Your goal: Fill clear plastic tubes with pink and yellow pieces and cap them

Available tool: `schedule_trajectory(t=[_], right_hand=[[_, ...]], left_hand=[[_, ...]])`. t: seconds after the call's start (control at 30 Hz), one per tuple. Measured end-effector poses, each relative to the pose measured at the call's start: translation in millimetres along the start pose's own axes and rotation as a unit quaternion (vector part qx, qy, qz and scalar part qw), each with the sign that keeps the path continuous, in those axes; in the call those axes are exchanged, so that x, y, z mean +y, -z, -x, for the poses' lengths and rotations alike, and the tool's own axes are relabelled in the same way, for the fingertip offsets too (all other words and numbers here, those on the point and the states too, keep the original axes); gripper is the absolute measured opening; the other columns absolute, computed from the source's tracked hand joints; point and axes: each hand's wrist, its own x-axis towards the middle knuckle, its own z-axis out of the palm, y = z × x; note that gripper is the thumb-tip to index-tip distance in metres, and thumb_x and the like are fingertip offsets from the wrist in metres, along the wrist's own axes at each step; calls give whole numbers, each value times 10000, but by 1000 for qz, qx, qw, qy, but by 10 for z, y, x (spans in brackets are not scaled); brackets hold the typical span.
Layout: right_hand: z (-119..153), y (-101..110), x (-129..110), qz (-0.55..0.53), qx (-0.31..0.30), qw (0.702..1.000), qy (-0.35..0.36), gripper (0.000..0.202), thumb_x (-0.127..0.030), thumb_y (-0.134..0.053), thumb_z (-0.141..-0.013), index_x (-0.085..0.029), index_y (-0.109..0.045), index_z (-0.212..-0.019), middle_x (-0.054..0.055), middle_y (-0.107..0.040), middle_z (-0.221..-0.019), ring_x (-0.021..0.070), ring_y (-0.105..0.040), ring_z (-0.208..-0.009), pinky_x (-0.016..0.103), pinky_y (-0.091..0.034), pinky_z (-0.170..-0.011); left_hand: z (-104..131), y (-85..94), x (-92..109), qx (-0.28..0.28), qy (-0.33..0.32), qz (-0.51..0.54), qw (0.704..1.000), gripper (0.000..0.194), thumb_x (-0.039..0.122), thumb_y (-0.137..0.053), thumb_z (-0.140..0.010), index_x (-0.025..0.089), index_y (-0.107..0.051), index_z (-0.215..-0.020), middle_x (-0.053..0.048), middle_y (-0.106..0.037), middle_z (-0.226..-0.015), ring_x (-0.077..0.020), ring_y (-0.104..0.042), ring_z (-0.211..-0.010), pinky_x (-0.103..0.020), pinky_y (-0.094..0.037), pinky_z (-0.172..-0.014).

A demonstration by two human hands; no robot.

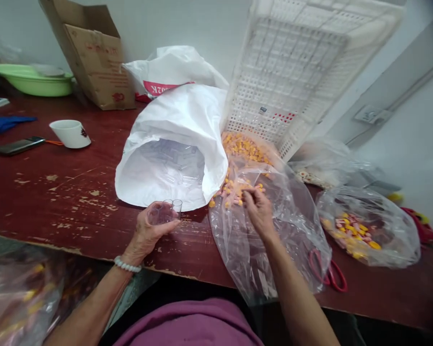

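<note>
My left hand (152,229), with a pale bead bracelet, is closed around several small clear plastic tubes (177,206) near the table's front edge. Just behind it gapes a white woven sack (180,113) with more clear plastic pieces (185,163) inside. Over a spread clear plastic bag (292,226), my right hand (259,209) has its fingers pinched together at a pile of small orange-and-pink pieces (241,146). Whatever lies between those fingertips is too small to make out.
A white plastic crate (292,72) leans behind the pile. Red-handled scissors (334,276) lie partly under the plastic at right, near another bag (400,240) of coloured pieces. Leftward are a white cup (70,133), a phone (19,145), a cardboard box (101,67) and a green basin (39,85).
</note>
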Motion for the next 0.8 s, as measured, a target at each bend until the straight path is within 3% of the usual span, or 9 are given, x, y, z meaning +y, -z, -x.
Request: schedule_trajectory(t=[0.07,0.17,0.33,0.47,0.53,0.63,0.73,0.8], right_hand=[[-82,146,342,91,19,995,-22,275,-317,-415,-861,-152,-623,-933,90,-668,-912,192,-613,-815,357,-483,-777],[-138,97,654,122,-32,992,3,190,-256,-528,-789,-167,-648,-908,90,-667,-974,209,-595,-914,369,-442,-868],[-133,-148,715,134,-87,987,32,184,-238,-598,-765,-192,-644,-937,101,-650,-1036,233,-539,-1041,391,-370,-955],[-106,-112,720,136,-91,986,15,186,-320,-595,-777,-165,-616,-877,106,-650,-931,236,-569,-902,390,-418,-853],[-58,-37,751,128,-84,988,2,259,-380,-575,-790,-168,-589,-939,80,-644,-917,207,-577,-830,361,-443,-788],[56,116,823,59,-38,996,-58,409,-478,-592,-760,-162,-554,-1017,45,-634,-871,163,-569,-715,310,-460,-681],[191,295,831,-26,79,986,-146,500,-523,-700,-632,-139,-584,-930,27,-616,-779,148,-552,-659,296,-453,-638],[286,391,707,-70,141,972,-173,496,-507,-746,-582,-142,-603,-885,18,-612,-751,144,-554,-663,293,-452,-639]], left_hand=[[49,-23,2,-2,5,-4,1000,440,225,-804,-557,189,-543,-910,-10,-661,-797,-156,-629,-743,-231,-509,-595],[120,-142,6,-15,14,-17,1000,432,226,-799,-551,178,-546,-897,-14,-666,-784,-164,-632,-740,-242,-513,-601],[192,-348,-32,-40,12,-43,998,407,215,-790,-552,150,-553,-876,-22,-660,-764,-152,-620,-725,-261,-509,-666],[197,-371,-100,-50,29,-21,998,417,221,-793,-554,150,-544,-880,-21,-658,-767,-139,-609,-703,-244,-495,-634],[198,-367,-118,-52,41,-11,998,428,218,-793,-552,151,-541,-892,-21,-658,-774,-138,-608,-691,-241,-492,-612],[201,-376,-121,-56,46,-11,997,431,205,-787,-547,148,-543,-898,-24,-658,-784,-143,-613,-688,-243,-492,-604],[206,-408,-120,-68,33,-20,997,412,204,-779,-547,148,-545,-881,-23,-656,-781,-149,-619,-698,-257,-498,-631],[218,-441,-117,-84,13,-40,996,383,192,-767,-553,148,-545,-862,-23,-653,-771,-149,-619,-708,-266,-499,-661]])
